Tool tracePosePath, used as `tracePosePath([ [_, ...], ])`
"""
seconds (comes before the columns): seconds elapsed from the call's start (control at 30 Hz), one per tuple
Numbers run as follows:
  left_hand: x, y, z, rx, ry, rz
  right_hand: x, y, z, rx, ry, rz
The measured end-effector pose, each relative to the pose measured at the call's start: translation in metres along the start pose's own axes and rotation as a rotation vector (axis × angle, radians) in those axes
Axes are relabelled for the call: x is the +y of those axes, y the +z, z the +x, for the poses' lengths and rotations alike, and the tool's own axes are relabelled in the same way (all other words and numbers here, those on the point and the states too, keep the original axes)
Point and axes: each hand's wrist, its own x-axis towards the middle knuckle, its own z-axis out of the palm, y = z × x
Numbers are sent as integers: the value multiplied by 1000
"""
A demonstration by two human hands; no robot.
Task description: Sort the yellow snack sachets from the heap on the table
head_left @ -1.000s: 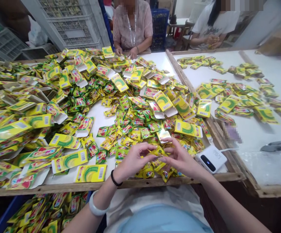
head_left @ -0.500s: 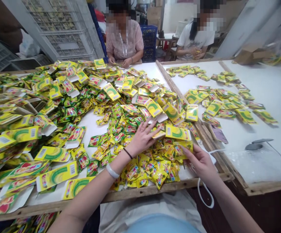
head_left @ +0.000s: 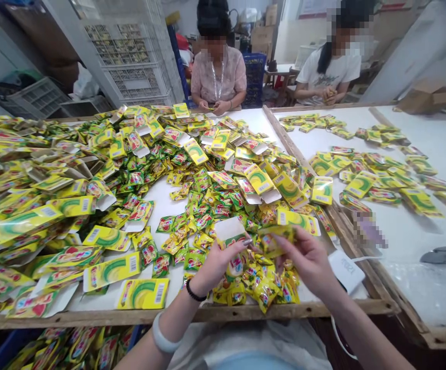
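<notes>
My left hand (head_left: 219,261) grips a small printed box (head_left: 233,241) with its white flap open at the top. Close by on the right, my right hand (head_left: 308,257) pinches a yellow packet (head_left: 275,241) between thumb and fingers, beside the box. Under and around both hands lie loose yellow and green packets (head_left: 263,290). A yellow box (head_left: 298,221) lies behind my right hand. To the left, many yellow boxes with green curves (head_left: 110,272) are heaped with more packets.
Wooden strips (head_left: 356,246) divide and edge the white table. A white device with a cable (head_left: 346,271) sits right of my right hand. Two people are across the table. Boxes (head_left: 361,184) lie beyond the divider; a blue crate (head_left: 12,349) stands below the left edge.
My left hand has turned over and taken hold of an open-flapped box. The packet in my right hand has moved left toward it. The view has shifted, so the scene sits further right.
</notes>
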Motion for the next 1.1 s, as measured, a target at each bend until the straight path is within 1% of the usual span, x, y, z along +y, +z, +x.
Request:
tracePosePath([
  [0.1, 7, 3, -2, -96, -78, 57, -16, 1, 11, 109, -138, -6],
  [0.17, 8, 8, -2, -122, -92, 80, -22, 7, 17, 98, -248, -71],
  [0.23, 7, 11, -3, -119, -67, 102, -25, 13, 19, -10, -365, -252],
  [0.3, 5, 10, -4, -126, -25, 177, -28, 16, 18, -177, -429, -500],
  [0.37, 4, 7, -7, -155, 22, 304, -34, 16, 13, -346, -397, -721],
  [0.4, 3, 5, -9, -179, 41, 364, -36, 16, 9, -407, -360, -796],
  [0.47, 0, 3, -12, -222, 68, 420, -41, 13, 3, -490, -301, -873],
  [0.5, -3, 2, -13, -242, 70, 416, -42, 11, 0, -520, -276, -873],
  [0.53, -5, 1, -14, -256, 62, 395, -42, 8, -3, -526, -248, -844],
  [0.6, -9, -1, -16, -272, 15, 337, -39, 2, -7, -476, -205, -739],
  [0.67, -13, -3, -17, -310, -54, 292, -31, -4, -11, -413, -211, -659],
  [0.7, -14, -3, -18, -334, -80, 276, -27, -5, -13, -403, -228, -646],
  [0.73, -14, -3, -19, -356, -95, 267, -22, -6, -16, -418, -240, -651],
  [0.8, -13, 1, -22, -378, -100, 275, -15, -4, -23, -489, -214, -686],
  [0.87, -10, 6, -24, -388, -89, 322, -11, -4, -28, -535, -181, -718],
  [0.9, -7, 9, -24, -405, -78, 357, -11, -7, -29, -540, -192, -738],
  [0.93, -5, 10, -22, -430, -56, 400, -13, -14, -29, -515, -230, -767],
  [0.97, -3, 9, -19, -449, -12, 456, -16, -24, -29, -451, -287, -810],
  [1.0, -1, 6, -13, -449, 59, 535, -21, -37, -27, -328, -354, -876],
  [1.03, -1, 1, -5, -414, 154, 640, -26, -53, -24, -157, -421, -963],
  [1.07, -2, -7, 5, -344, 261, 771, -32, -70, -20, 68, -455, -1083],
  [1.1, -4, -15, 16, -247, 368, 919, -37, -87, -17, 365, -477, -1227],
])
